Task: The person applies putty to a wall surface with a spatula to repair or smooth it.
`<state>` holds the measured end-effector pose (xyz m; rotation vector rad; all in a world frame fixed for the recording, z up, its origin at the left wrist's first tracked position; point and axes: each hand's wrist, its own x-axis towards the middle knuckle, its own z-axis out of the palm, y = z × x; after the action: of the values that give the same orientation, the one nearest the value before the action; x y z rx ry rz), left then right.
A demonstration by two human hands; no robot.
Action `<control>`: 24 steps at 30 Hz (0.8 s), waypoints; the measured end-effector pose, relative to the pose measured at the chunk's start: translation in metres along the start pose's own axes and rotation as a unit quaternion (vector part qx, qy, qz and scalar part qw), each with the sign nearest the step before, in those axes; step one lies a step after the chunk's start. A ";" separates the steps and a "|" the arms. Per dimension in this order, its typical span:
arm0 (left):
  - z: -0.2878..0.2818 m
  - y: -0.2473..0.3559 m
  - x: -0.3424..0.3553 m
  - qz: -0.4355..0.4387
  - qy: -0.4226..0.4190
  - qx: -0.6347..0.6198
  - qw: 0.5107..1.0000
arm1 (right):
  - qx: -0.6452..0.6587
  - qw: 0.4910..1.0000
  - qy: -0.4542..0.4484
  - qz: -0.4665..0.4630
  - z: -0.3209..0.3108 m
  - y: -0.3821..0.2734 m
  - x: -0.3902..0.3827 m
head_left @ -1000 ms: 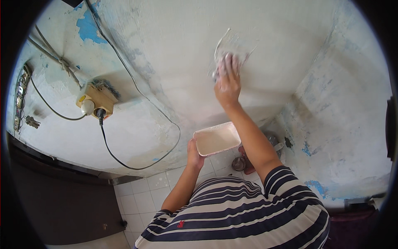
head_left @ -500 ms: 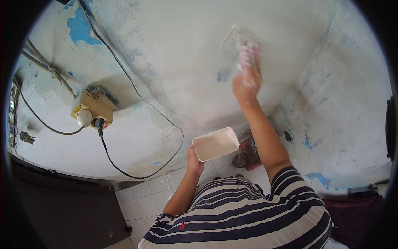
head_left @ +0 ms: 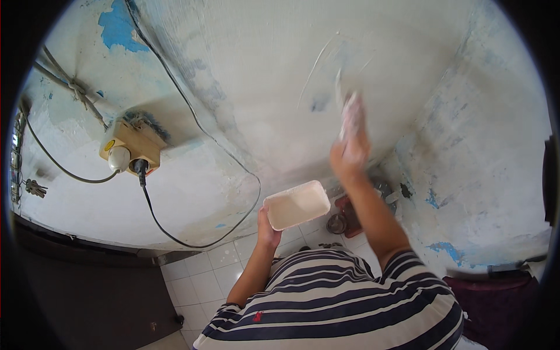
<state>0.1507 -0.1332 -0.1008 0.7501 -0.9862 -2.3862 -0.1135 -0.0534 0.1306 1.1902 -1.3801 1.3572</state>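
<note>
My right hand is closed, somewhat blurred, around a putty knife smeared with white paste. The blade is seen nearly edge-on, close to the pale wall; whether it touches cannot be told. Thin ridges of wet putty and a dark bluish patch mark the wall beside it. Lower down, my left hand grips the left end of a shallow rectangular tub with a crusted rim. Its inside looks coated in off-white paste; how full it is cannot be made out.
On the left wall a yellowish socket box holds two plugs, and a black cable hangs in a loop. A dark door or panel stands at lower left. Below are white floor tiles, a reddish object and a metal cup.
My right hand has drawn the putty knife down the wall, and the blade has turned nearly edge-on. The tub in my left hand has shifted slightly left.
</note>
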 end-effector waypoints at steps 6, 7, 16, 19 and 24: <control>0.014 0.008 -0.001 0.018 0.004 -0.002 1.000 | -0.107 0.992 -0.040 -0.043 0.042 0.027 0.043; 0.023 0.013 -0.006 0.021 0.023 -0.047 0.998 | -0.110 0.991 -0.057 -0.049 0.046 0.026 0.008; 0.017 0.022 -0.012 0.039 0.061 -0.086 0.994 | -0.012 0.993 -0.115 0.031 -0.004 -0.013 -0.068; 0.003 0.015 -0.007 0.031 0.032 -0.050 0.998 | -0.074 0.997 0.012 0.005 -0.003 0.015 0.007; 0.001 0.008 -0.002 0.008 0.011 -0.010 1.000 | -0.121 0.986 -0.095 -0.056 0.056 0.041 -0.042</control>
<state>0.1525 -0.1365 -0.0936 0.7576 -0.9534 -2.3662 -0.1428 -0.1079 0.0779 1.2355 -1.5398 0.9859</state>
